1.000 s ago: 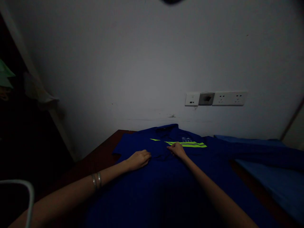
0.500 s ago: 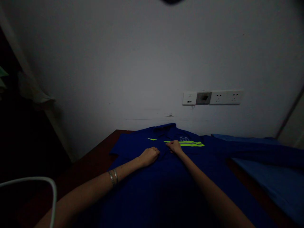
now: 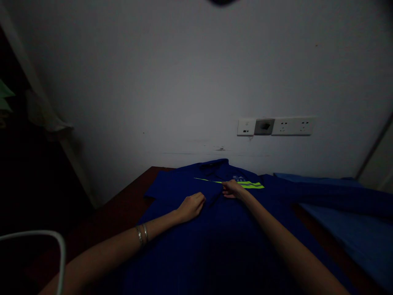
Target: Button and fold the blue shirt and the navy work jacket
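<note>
A dark blue shirt (image 3: 215, 237) with a yellow-green reflective stripe (image 3: 250, 185) lies spread on a brown table (image 3: 123, 205), collar toward the wall. My left hand (image 3: 190, 205) rests on the chest left of the front placket, fingers curled and pinching the cloth; bracelets circle that wrist. My right hand (image 3: 233, 189) is closed on the front edge of the shirt just below the stripe. The scene is dim, so what the fingertips hold beyond cloth does not show.
A white wall with a strip of sockets (image 3: 276, 126) stands right behind the table. Lighter blue fabric (image 3: 353, 233) lies at the right. A white curved rail (image 3: 58, 250) shows at the lower left, with a dark gap beyond the table's left edge.
My right hand has shifted slightly right and pulled the shirt's front edge along the stripe. My left hand has slid a little down and left on the chest.
</note>
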Demonstrator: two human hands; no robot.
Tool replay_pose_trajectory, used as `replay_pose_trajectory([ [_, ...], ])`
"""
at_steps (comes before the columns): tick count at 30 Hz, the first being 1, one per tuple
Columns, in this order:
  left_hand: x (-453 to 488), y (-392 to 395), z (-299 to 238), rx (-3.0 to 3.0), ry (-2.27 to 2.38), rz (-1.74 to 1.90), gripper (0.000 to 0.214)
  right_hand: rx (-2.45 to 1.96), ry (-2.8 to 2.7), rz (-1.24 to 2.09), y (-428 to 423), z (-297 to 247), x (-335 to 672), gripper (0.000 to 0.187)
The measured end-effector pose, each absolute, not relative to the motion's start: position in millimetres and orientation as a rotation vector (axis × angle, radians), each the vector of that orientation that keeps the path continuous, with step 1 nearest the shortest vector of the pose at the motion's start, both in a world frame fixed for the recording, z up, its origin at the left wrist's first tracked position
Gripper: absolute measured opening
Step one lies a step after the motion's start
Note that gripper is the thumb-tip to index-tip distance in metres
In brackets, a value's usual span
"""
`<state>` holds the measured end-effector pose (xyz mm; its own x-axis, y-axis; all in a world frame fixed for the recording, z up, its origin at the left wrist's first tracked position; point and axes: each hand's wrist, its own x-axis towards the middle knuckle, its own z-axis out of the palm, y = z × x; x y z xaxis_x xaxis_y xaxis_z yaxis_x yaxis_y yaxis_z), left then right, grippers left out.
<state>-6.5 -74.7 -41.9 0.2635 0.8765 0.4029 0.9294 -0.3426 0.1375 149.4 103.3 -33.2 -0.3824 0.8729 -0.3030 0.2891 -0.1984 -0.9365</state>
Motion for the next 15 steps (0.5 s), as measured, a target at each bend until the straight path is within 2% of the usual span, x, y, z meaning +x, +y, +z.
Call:
replay_pose_trajectory([
  [2,-3,-76,-43,-2.412,-1.726,-0.587,0.021,-1.337,-1.6,1.62,101,-36,151,0.017],
  [7,10,-79,-44,-2.453,-1.627,-0.411,0.042,-1.273,-1.621,1.59,96,-45,150,0.023],
  [12,23,-82,-44,-2.44,-1.477,-0.192,0.04,-1.267,-1.606,1.505,95,-58,143,0.052],
  [15,26,-85,-44,-2.479,-1.417,-0.113,0.039,-1.239,-1.615,1.488,96,-63,139,0.053],
])
